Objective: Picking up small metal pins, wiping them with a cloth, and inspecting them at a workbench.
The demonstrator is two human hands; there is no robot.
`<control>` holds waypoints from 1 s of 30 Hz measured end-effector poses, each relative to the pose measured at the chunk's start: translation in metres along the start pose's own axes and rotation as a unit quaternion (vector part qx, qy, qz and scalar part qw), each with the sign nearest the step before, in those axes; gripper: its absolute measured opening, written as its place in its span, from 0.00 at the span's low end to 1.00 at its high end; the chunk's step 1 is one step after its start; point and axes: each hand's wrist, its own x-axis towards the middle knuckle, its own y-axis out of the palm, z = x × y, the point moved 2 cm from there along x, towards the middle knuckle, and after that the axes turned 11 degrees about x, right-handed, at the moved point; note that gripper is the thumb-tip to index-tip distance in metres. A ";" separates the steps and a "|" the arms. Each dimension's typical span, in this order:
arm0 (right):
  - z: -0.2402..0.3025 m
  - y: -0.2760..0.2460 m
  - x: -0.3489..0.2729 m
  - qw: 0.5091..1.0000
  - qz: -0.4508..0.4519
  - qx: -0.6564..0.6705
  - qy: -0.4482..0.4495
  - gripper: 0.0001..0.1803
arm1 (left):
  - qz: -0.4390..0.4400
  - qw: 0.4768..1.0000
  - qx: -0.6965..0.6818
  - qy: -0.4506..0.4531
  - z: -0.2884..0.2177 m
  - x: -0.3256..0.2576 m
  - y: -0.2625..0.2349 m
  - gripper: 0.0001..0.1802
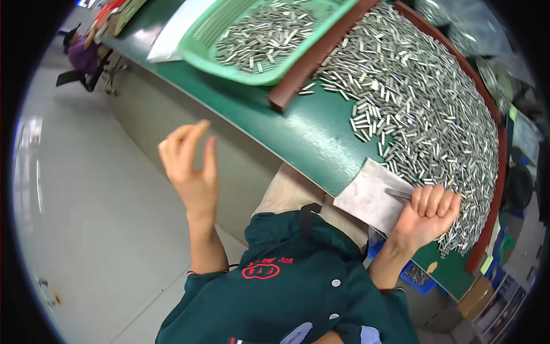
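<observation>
While your left hand point(192, 166) hangs empty-fingered, your right hand point(431, 211) grasps tweezers point(397, 194) beside metal strips point(418, 109) at two o'clock.

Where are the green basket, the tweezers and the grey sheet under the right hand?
Green basket point(201, 50): head view, on its bare left rim.
Tweezers point(397, 194): head view, on the metal tip jutting out of the right hand point(431, 211).
Grey sheet point(366, 198): head view, on its bare middle.

metal pieces point(424, 109) heaped on table point(275, 126), basket point(258, 40) behind
</observation>
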 end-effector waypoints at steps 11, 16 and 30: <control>0.005 -0.002 0.001 1.000 -0.019 0.013 0.009 0.22 | 0.231 0.948 0.067 0.208 -0.110 0.029 0.079 0.09; 0.006 -0.001 0.000 1.000 -0.022 0.016 0.013 0.22 | 0.221 0.939 0.118 0.234 -0.112 0.030 0.095 0.03; 0.009 -0.003 -0.001 0.998 -0.010 0.048 0.037 0.22 | 0.179 0.945 0.131 0.239 -0.117 0.030 0.096 0.05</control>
